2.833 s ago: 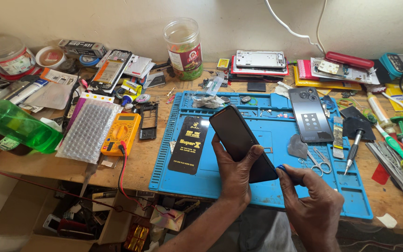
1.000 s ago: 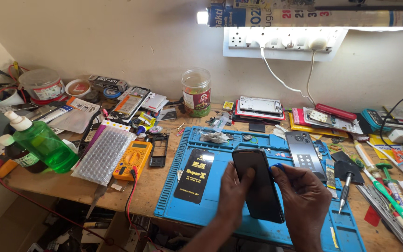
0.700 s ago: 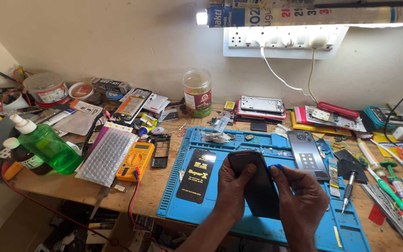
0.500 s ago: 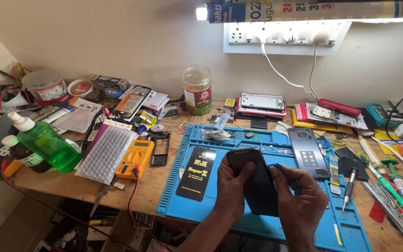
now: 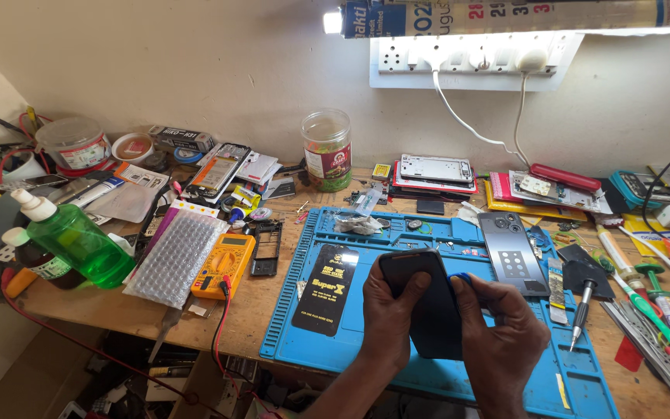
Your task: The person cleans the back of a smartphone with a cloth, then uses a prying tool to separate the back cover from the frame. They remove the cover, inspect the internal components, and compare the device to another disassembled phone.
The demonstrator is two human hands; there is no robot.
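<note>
Black phone [image 5: 426, 299] gripped by left hand [image 5: 389, 310] and right hand [image 5: 498, 330], lower end hidden behind fingers, over blue mat [image 5: 444, 233]; blue pick [image 5: 459, 277] barely visible; clutter all around.

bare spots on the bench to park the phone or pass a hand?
Both hands, left hand and right hand, hold the dark smartphone over the blue silicone repair mat. Free patches: bare wood between the yellow multimeter and the mat; mat's front strip below the black rectangular package. Crowded: left pile around the green plastic bottle and the right-edge tools.
</note>
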